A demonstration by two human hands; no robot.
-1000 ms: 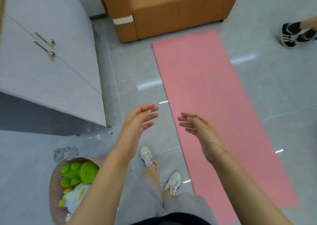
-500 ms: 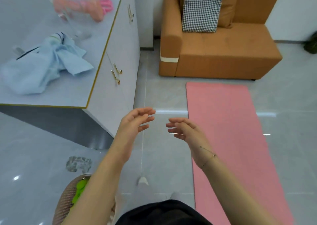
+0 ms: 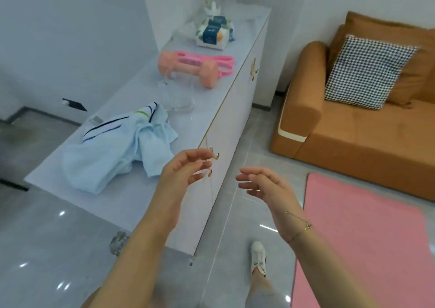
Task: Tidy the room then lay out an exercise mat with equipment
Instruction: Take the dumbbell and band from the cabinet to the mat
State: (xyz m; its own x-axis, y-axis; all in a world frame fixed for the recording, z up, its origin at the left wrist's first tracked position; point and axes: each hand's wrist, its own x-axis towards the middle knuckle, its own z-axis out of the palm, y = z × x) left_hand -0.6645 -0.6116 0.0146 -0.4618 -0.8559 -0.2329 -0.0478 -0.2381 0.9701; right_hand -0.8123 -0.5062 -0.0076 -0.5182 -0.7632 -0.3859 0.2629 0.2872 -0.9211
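Note:
A pink exercise mat (image 3: 367,232) lies flat on the grey floor at the right. On the white cabinet (image 3: 226,129) at the left rest a peach dumbbell (image 3: 188,66), a pink resistance band (image 3: 223,64) behind it and a crumpled light-blue shirt (image 3: 117,150). My left hand (image 3: 183,171) hovers open in front of the cabinet's near corner, fingers spread, holding nothing. My right hand (image 3: 266,185) is open beside it, over the floor between cabinet and mat.
An orange sofa (image 3: 353,129) with a checked cushion (image 3: 367,72) stands beyond the mat. Clear glasses (image 3: 179,96) and a tissue pack (image 3: 214,33) also sit on the cabinet top. My white shoe (image 3: 259,258) is on the tiles beside the mat.
My view has swung up and left, from the floor and mat to the cabinet top. Both hands stay raised and open, now nearer the cabinet. The basket of toys has left view.

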